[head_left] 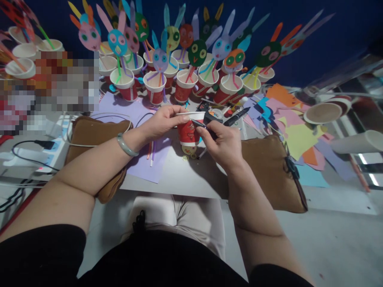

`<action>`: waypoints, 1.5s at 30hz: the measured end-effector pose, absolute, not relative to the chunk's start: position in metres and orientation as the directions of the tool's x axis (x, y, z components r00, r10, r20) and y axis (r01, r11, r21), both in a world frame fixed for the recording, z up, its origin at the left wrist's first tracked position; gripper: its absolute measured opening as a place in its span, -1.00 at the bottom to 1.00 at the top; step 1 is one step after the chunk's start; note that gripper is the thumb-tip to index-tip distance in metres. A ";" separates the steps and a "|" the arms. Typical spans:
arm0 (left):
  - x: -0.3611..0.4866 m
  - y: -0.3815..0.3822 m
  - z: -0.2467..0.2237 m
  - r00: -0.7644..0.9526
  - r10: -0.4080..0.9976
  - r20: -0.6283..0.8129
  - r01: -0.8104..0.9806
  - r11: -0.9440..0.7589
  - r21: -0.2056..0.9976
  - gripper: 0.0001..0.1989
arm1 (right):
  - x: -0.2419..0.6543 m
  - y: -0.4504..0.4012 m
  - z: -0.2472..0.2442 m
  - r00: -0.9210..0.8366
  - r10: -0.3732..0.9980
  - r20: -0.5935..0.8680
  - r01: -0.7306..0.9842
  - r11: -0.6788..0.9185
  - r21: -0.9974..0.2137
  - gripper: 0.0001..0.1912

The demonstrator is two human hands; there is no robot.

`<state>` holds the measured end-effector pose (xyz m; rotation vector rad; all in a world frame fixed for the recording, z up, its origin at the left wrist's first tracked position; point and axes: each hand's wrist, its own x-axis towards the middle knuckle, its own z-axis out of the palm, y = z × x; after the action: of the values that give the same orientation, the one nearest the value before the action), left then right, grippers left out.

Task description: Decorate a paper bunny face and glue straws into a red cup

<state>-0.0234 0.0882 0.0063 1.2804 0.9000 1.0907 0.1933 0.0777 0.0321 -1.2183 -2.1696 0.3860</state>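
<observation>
A red paper cup (189, 134) with a white rim is held upright above the table in front of me. My left hand (167, 119) pinches its rim from the left, thumb in front. On the other side, my right hand (224, 141) is closed around a slim dark pen-like tool (198, 124), whose tip points at the upper cup wall; whether it touches cannot be made out. Just beyond the right hand is a black pen-shaped object (237, 116). Small round yellow paper pieces (185, 158), with marks on them, lie below the cup.
Several finished cups with paper rabbit heads (196, 53) stand along the back. Brown cushions (269, 171) lie at both sides. Coloured paper scraps (301, 131) and stacked cups (324, 113) are on the right. A power strip (55, 149) with cables sits left, and purple paper (143, 171) lies underneath.
</observation>
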 end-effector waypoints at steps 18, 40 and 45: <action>-0.011 0.082 0.004 0.218 0.975 0.051 -0.204 -0.006 0.979 -0.69 | 0.188 0.078 0.025 -0.352 0.869 0.349 0.684 0.493 -0.537 -0.58; -0.006 0.079 0.005 0.216 0.976 0.006 -0.287 0.057 0.956 -0.71 | 0.187 0.077 0.026 -0.363 0.867 0.341 0.690 0.497 -0.526 -0.56; -0.006 0.080 0.007 0.198 0.980 0.010 -0.256 0.042 0.966 -0.74 | 0.188 0.078 0.025 -0.371 0.879 0.299 0.646 0.475 -0.597 -0.56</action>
<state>-0.0062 0.0798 0.0067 1.0926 0.8819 1.1642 0.1882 0.0782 0.0252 -1.2575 -2.1358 0.5160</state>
